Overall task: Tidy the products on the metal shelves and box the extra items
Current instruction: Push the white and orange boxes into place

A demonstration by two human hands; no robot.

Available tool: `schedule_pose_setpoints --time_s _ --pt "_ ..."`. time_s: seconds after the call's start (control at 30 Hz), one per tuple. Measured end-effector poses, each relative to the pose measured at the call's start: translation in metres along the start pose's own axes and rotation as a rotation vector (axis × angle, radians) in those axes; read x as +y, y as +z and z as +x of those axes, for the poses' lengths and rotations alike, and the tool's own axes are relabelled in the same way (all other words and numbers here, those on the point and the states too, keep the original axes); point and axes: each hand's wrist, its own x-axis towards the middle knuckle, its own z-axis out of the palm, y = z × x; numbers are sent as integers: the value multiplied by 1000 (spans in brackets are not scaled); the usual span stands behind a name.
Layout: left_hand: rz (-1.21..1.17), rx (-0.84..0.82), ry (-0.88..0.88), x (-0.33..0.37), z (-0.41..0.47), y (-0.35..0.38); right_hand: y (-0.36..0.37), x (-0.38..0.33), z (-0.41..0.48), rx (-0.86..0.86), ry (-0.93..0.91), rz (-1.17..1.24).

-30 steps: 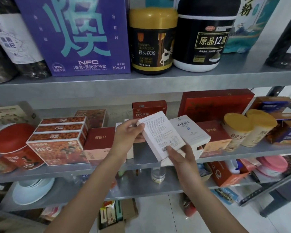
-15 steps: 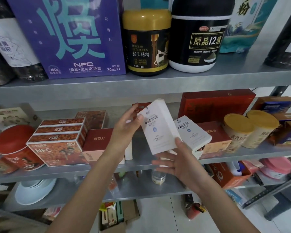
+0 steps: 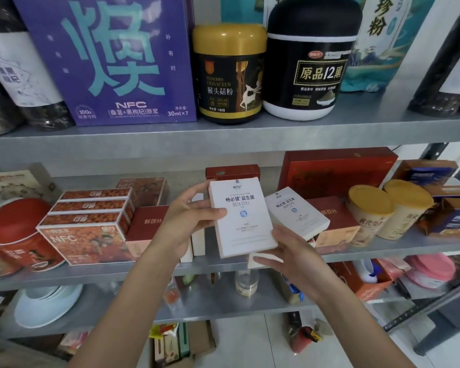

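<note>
The left hand's [image 3: 186,224] fingers are hidden behind the white box [image 3: 241,216], with only its thumb showing on the front, and the fine print low on that box is too blurred to read. Since a second ago the box has turned from its printed back to its front. The right hand [image 3: 290,251] now grips its lower right corner at the frame's centre, before the middle metal shelf [image 3: 91,274]. A second white box [image 3: 295,211] lies tilted just right, beside a red carton [image 3: 335,219] and two yellow-lidded tubs [image 3: 369,213].
</note>
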Motion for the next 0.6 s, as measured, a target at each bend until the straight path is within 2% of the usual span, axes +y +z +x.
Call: schedule_pose_setpoints --time_s 0.1,0.23,0.33,0.43,0.5,0.6 --pt "8 2 28 1 -2 -1 4 -1 0 29 -33 -91" --pt "-83 -122 81 4 -2 0 11 -2 -3 7 -13 66" --pt "-76 -214 65 1 -2 0 13 0 -1 -79 80 147" --pt "-73 -312 -13 -5 -3 -3 21 0 -5 -215 196 121" --pt "20 -248 2 -7 -6 -4 23 0 -8 -271 222 116" --pt "181 -62 55 -8 -9 -5 24 0 -9 -192 202 -37"
